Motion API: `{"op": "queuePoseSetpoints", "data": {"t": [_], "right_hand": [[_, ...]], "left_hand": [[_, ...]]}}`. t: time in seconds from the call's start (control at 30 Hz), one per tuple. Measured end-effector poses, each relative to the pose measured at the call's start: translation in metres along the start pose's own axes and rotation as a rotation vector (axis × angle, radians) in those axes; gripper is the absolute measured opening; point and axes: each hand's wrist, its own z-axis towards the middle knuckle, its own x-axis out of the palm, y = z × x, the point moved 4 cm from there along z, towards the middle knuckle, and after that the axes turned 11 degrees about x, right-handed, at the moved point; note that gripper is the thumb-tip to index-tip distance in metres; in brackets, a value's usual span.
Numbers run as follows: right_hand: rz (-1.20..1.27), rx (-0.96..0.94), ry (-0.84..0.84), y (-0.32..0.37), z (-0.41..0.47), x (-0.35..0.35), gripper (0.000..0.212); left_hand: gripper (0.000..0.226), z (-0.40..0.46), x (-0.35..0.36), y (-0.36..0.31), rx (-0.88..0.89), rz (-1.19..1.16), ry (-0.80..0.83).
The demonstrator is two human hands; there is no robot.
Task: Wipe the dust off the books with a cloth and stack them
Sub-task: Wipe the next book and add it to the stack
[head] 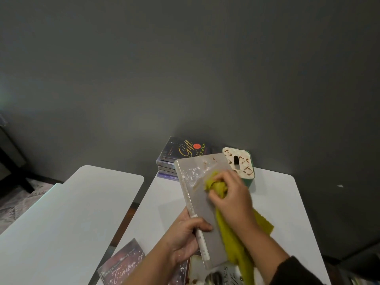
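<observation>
A grey book [202,204] with white dust near its far end is held tilted above the white table [287,202]. My left hand [186,235] grips its spine edge near the lower end. My right hand [231,195] holds a bunched yellow-green cloth [232,241] and presses it on the cover; the cloth's tail hangs down to the right. A stack of several dark books [181,156] stands at the table's far edge. Two dusty books, a dark red one [125,266] and a pale one [216,274], lie at the near edge.
A patterned tissue box [240,163] with a green side stands behind the grey book, right of the stack. A second white table [67,212] sits to the left across a narrow gap. A grey wall rises behind. A rug covers the floor at far left.
</observation>
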Motion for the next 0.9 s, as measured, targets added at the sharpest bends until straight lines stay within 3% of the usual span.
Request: {"op": "queuePoseSetpoints", "data": {"t": [0.1, 0.2, 0.3, 0.4, 0.47, 0.73, 0.9], "right_hand": [[-0.021, 0.172, -0.155, -0.032, 0.034, -0.021, 0.016], [-0.036, 0.273, -0.182, -0.043, 0.042, -0.029, 0.014], [-0.042, 0.094, -0.154, -0.016, 0.023, -0.018, 0.014], [-0.034, -0.099, 0.089, 0.018, -0.013, 0.008, 0.017], [-0.038, -0.174, 0.164, 0.026, -0.022, 0.013, 0.018], [-0.072, 0.083, -0.071, -0.024, 0.037, -0.017, 0.020], [-0.021, -0.062, 0.046, 0.006, 0.003, -0.002, 0.015]], "left_hand": [[0.067, -0.006, 0.004, 0.001, -0.021, -0.008, 0.019], [0.067, -0.009, 0.007, 0.002, -0.023, -0.002, 0.043], [0.065, -0.008, 0.007, 0.001, -0.013, 0.016, 0.047], [0.062, -0.005, 0.004, 0.002, -0.004, -0.019, 0.039], [0.064, -0.004, 0.002, 0.003, -0.005, -0.019, 0.049], [0.071, -0.010, 0.002, 0.010, -0.070, 0.041, 0.066], [0.067, -0.004, -0.001, 0.009, -0.060, 0.041, 0.062]]}}
